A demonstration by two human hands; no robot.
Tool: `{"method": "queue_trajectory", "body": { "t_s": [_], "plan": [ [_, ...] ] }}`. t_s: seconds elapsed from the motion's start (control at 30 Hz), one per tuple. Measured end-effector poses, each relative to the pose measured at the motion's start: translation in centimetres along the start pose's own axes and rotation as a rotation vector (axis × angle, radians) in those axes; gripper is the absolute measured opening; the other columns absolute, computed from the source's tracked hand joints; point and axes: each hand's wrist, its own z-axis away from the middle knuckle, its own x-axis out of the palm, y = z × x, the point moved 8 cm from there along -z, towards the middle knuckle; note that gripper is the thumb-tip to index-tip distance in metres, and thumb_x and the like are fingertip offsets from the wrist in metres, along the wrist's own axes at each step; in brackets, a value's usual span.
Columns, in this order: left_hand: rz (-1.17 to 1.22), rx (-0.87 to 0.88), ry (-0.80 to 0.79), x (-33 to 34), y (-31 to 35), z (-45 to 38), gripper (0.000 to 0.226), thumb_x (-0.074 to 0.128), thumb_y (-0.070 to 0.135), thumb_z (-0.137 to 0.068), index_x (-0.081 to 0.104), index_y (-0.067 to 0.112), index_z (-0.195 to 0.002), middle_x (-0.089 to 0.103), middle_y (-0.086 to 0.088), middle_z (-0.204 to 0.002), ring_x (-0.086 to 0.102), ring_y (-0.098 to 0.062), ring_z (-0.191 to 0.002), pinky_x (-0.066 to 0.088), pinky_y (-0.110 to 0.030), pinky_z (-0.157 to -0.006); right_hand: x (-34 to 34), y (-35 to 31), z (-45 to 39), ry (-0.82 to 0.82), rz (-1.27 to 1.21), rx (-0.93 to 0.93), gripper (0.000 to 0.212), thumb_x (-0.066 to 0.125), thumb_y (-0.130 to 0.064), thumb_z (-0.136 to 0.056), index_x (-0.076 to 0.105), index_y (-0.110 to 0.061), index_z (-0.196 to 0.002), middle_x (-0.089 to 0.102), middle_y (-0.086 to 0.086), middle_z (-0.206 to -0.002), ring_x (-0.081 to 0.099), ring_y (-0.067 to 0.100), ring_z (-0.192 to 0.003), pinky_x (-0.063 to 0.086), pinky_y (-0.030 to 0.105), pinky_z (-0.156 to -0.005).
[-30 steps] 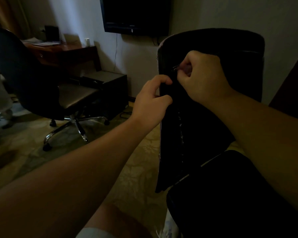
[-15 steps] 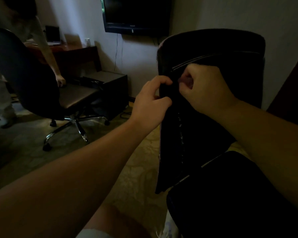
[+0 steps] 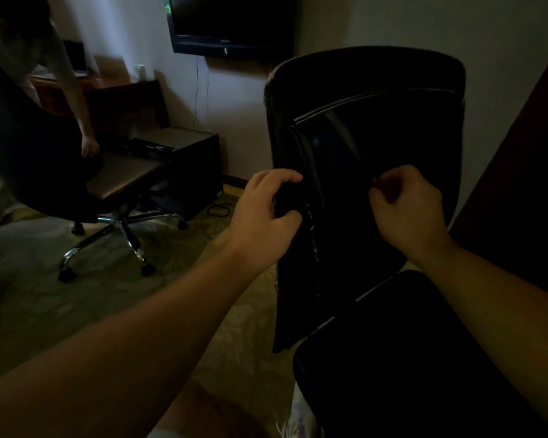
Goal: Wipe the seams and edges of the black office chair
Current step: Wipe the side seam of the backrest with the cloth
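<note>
The black office chair stands close in front of me, its backrest (image 3: 377, 137) upright and its seat (image 3: 408, 358) at the lower right. A stitched seam (image 3: 307, 159) runs down the backrest near its left edge. My left hand (image 3: 263, 216) grips that left edge, fingers curled round it beside the seam. My right hand (image 3: 405, 210) is at the middle of the backrest panel with its fingers curled, pinching something small and dark that the dim light hides.
A second office chair (image 3: 121, 178) on a chrome base (image 3: 121, 235) stands at the left, with another person's hand (image 3: 89, 148) on it. Behind it are a wooden desk (image 3: 108, 96), a dark cabinet (image 3: 187, 153) and a wall television (image 3: 231, 23). Patterned carpet covers the floor.
My right hand has moved down from the top of the seam and to the right, onto the backrest panel. My left hand has slid lower along the edge. The other person has come into view.
</note>
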Motion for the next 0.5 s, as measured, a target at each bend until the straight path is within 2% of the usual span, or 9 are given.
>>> {"method": "queue_trajectory", "body": {
  "t_s": [0.1, 0.2, 0.23, 0.3, 0.37, 0.47, 0.5],
  "plan": [
    [-0.005, 0.004, 0.029, 0.2, 0.0, -0.2, 0.049, 0.063, 0.012, -0.075, 0.060, 0.042, -0.113, 0.051, 0.016, -0.124, 0.059, -0.012, -0.113, 0.054, -0.042, -0.098, 0.0, -0.1, -1.7, 0.049, -0.049, 0.036, 0.017, 0.064, -0.021, -0.091, 0.058, -0.017, -0.107, 0.060, -0.006, -0.097, 0.056, 0.004, -0.084, 0.037, 0.002, -0.067],
    [0.002, -0.010, 0.043, 0.3, -0.2, -0.2, 0.052, 0.063, 0.010, -0.075, 0.060, 0.048, -0.109, 0.052, 0.021, -0.122, 0.061, -0.013, -0.110, 0.055, -0.044, -0.097, 0.8, 0.2, -2.5, 0.144, -0.165, 0.186, 0.016, 0.064, -0.022, -0.091, 0.061, -0.014, -0.105, 0.063, -0.004, -0.098, 0.061, 0.012, -0.093, 0.047, 0.019, -0.079],
    [0.006, -0.021, 0.045, 0.2, -0.3, -0.2, 0.050, 0.063, 0.011, -0.075, 0.062, 0.048, -0.109, 0.053, 0.022, -0.121, 0.061, -0.013, -0.109, 0.055, -0.045, -0.096, 1.1, -0.2, -2.5, 0.152, -0.169, 0.178, 0.014, 0.065, -0.021, -0.091, 0.062, -0.014, -0.103, 0.063, -0.004, -0.096, 0.061, 0.010, -0.089, 0.046, 0.016, -0.078],
    [0.006, -0.042, 0.049, 0.1, -0.4, -0.3, 0.047, 0.063, 0.014, -0.075, 0.063, 0.046, -0.109, 0.054, 0.023, -0.118, 0.062, -0.014, -0.106, 0.056, -0.045, -0.093, 1.9, -1.7, -2.4, 0.103, -0.124, 0.060, 0.010, 0.065, -0.018, -0.090, 0.063, -0.017, -0.099, 0.060, -0.010, -0.088, 0.056, -0.002, -0.078, 0.040, 0.002, -0.067],
    [0.010, -0.045, 0.040, 0.1, -0.3, -0.4, 0.046, 0.062, 0.014, -0.075, 0.063, 0.046, -0.109, 0.054, 0.020, -0.119, 0.063, -0.015, -0.106, 0.057, -0.046, -0.093, 2.1, -2.1, -2.3, 0.073, -0.128, 0.019, 0.008, 0.065, -0.019, -0.090, 0.065, -0.016, -0.098, 0.061, -0.012, -0.087, 0.058, -0.002, -0.079, 0.041, 0.000, -0.068],
    [0.037, -0.062, 0.029, 0.2, -0.2, -0.4, 0.046, 0.062, 0.015, -0.075, 0.063, 0.048, -0.107, 0.055, 0.017, -0.120, 0.064, -0.017, -0.106, 0.057, -0.046, -0.092, 0.9, 0.3, -3.6, 0.177, -0.113, 0.189, 0.017, 0.064, -0.023, -0.092, 0.068, -0.012, -0.104, 0.068, 0.000, -0.097, 0.065, 0.015, -0.095, 0.049, 0.021, -0.081],
    [0.043, -0.069, 0.037, 0.2, -0.2, -0.3, 0.045, 0.061, 0.015, -0.074, 0.063, 0.049, -0.105, 0.056, 0.016, -0.119, 0.064, -0.018, -0.105, 0.057, -0.047, -0.092, 0.6, 0.7, -3.9, 0.191, -0.096, 0.231, 0.019, 0.063, -0.023, -0.092, 0.068, -0.011, -0.105, 0.068, 0.002, -0.100, 0.065, 0.017, -0.097, 0.047, 0.022, -0.080]
  ]
}}
